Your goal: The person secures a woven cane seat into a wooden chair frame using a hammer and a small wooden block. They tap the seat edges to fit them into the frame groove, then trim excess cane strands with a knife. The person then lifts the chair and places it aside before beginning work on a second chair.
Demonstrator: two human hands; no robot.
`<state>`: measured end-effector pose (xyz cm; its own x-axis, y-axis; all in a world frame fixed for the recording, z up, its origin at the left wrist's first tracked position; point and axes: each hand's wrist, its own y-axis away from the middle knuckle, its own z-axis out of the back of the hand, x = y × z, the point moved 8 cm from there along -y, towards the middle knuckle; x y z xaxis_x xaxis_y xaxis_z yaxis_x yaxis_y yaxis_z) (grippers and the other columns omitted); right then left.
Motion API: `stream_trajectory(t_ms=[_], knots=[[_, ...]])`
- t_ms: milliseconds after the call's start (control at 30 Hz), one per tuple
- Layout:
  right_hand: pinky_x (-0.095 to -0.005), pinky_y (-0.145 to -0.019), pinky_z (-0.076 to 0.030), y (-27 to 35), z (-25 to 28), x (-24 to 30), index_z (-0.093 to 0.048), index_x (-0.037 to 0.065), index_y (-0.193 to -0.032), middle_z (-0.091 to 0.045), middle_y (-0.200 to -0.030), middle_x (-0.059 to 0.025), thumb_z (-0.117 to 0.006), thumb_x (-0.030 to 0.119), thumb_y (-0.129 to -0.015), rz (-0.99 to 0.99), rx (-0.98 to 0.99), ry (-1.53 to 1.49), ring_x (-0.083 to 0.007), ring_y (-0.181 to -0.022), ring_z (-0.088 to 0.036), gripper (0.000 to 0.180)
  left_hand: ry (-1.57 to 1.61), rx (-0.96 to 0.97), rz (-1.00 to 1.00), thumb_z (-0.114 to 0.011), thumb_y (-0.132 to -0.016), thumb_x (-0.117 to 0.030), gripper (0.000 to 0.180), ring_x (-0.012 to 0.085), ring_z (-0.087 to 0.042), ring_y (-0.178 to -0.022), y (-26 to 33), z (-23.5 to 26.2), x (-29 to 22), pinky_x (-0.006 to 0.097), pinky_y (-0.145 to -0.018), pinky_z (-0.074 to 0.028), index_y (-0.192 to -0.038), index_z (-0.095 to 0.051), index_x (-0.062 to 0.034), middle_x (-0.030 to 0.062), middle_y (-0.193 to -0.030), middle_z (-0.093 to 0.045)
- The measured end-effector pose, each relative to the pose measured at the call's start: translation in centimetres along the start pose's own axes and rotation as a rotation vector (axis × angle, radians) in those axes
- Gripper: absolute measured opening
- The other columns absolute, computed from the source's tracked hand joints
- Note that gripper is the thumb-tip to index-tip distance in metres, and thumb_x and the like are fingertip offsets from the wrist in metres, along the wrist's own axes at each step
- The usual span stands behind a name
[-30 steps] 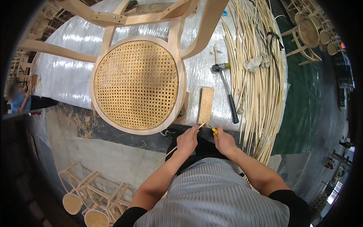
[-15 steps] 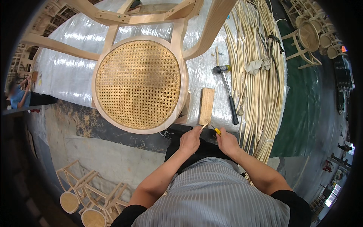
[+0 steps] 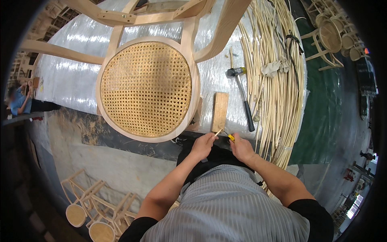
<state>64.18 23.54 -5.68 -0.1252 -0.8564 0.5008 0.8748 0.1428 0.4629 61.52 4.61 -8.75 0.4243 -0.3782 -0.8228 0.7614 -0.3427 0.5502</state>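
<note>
Pinched in my left hand (image 3: pixel 202 147) is a short, pale strip of rattan (image 3: pixel 218 132), its tip at the near end of a wooden block (image 3: pixel 220 112). My right hand (image 3: pixel 242 148) is closed around a yellow-handled knife (image 3: pixel 231 137), whose thin blade points up-left toward that same end of the block. The blade and the strip's tip lie close together; whether they touch I cannot tell. Left of the block is a wooden chair frame (image 3: pixel 197 94) with a round woven cane panel (image 3: pixel 146 89). Neither hand touches the chair.
A mallet (image 3: pixel 244 99) with a black grip lies right of the block. Beyond it runs a long bundle of rattan rods (image 3: pixel 278 92) with a pale cloth (image 3: pixel 275 67) on top. More chairs (image 3: pixel 100 230) stand at lower left. A person (image 3: pixel 22 101) is at the far left.
My left hand has shifted slightly left, and the knife in my right hand has moved slightly left. Both grips stay the same. The whole view has shifted a little.
</note>
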Motion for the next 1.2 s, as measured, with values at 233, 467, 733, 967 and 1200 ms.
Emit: stream_trajectory(t_ms=[233,467,733,967,1200], knots=[[-0.0619,-0.077,-0.054,1.1,1.7,1.3,-0.048,-0.001,-0.109,-0.072,-0.090,-0.0299,-0.057,0.023,-0.107,-0.089,0.120,0.054,-0.0516,-0.084,-0.070,0.025,-0.119,-0.153,-0.061,-0.061,-0.108,-0.023,0.024,0.0223,-0.068,-0.071,1.1,0.0,-1.4,0.037,-0.069,-0.053,-0.113,-0.072,-0.0020,0.0151,-0.078,-0.069],[-0.0618,-0.071,-0.053,1.0,0.8,0.8,-0.047,-0.001,-0.114,-0.069,-0.083,-0.0316,-0.058,0.022,-0.106,-0.040,0.077,0.025,-0.0534,-0.080,-0.068,0.026,-0.114,-0.194,-0.099,-0.058,-0.110,-0.024,0.026,0.0316,-0.072,-0.079,1.3,-0.5,-1.3,0.040,-0.074,-0.054,-0.112,-0.072,-0.0019,0.0193,-0.087,-0.072],[-0.0621,-0.071,-0.053,0.3,-0.1,-0.1,-0.048,0.001,-0.119,-0.070,-0.084,-0.0307,-0.058,0.022,-0.107,-0.007,0.031,-0.019,-0.0539,-0.080,-0.068,0.026,-0.124,-0.164,-0.115,-0.055,-0.110,-0.024,0.027,0.0365,-0.073,-0.085,1.0,-0.5,-1.2,0.043,-0.077,-0.054,-0.112,-0.072,-0.0024,0.0203,-0.091,-0.073],[-0.0622,-0.078,-0.054,0.5,2.1,1.2,-0.050,0.000,-0.116,-0.072,-0.091,-0.0296,-0.056,0.024,-0.107,-0.060,0.151,0.077,-0.0515,-0.086,-0.070,0.027,-0.154,-0.149,-0.042,-0.052,-0.111,-0.023,0.028,0.0290,-0.069,-0.074,1.1,-0.5,-1.5,0.041,-0.073,-0.053,-0.107,-0.071,-0.0033,0.0157,-0.077,-0.066],[-0.0628,-0.074,-0.052,1.0,2.1,1.3,-0.049,0.000,-0.112,-0.070,-0.085,-0.0306,-0.058,0.023,-0.106,-0.043,0.123,0.034,-0.0530,-0.082,-0.069,0.026,-0.124,-0.190,-0.043,-0.050,-0.112,-0.023,0.027,0.0252,-0.066,-0.072,1.1,-0.3,-1.3,0.041,-0.070,-0.052,-0.105,-0.067,-0.0034,0.0119,-0.076,-0.064]])
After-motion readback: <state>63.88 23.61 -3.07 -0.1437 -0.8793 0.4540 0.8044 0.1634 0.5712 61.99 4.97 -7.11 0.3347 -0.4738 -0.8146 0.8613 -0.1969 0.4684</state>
